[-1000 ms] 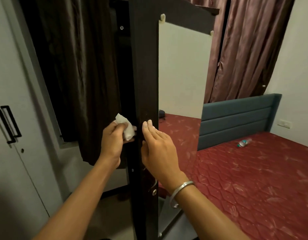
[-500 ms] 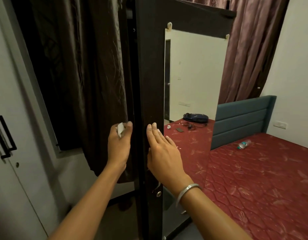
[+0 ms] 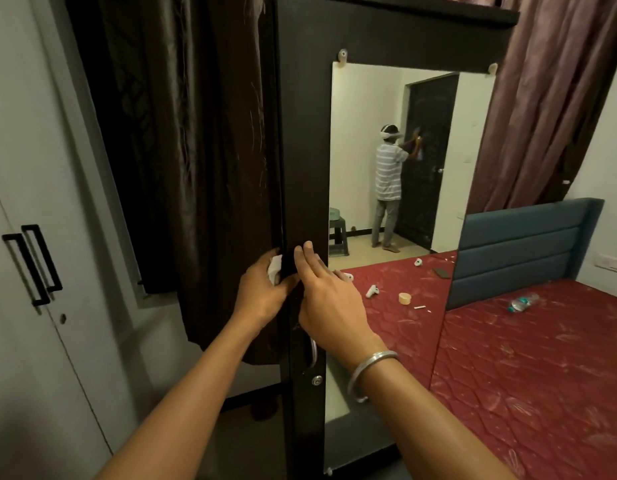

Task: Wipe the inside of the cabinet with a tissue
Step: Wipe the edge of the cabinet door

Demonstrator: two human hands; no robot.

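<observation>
A dark brown cabinet door [image 3: 303, 168] with a mirror [image 3: 393, 168] on its front stands before me, swung nearly flat toward me. My left hand [image 3: 262, 296] grips a crumpled white tissue [image 3: 275, 269] and presses it against the door's left edge. My right hand [image 3: 329, 303] lies flat on the door's front, fingers together and pointing up, just above the metal handle [image 3: 313, 353] and lock [image 3: 316, 379]. The cabinet's inside is hidden behind the door.
A dark curtain [image 3: 196, 150] hangs left of the door, beside a white wardrobe [image 3: 30, 306] with black handles. A bed with a red mattress [image 3: 542, 375] and a plastic bottle [image 3: 523, 302] fills the right. The mirror reflects a person at a dark door.
The door has swung round so its mirrored front faces me more. Both hands stayed on its edge, the left one sliding the tissue against it.
</observation>
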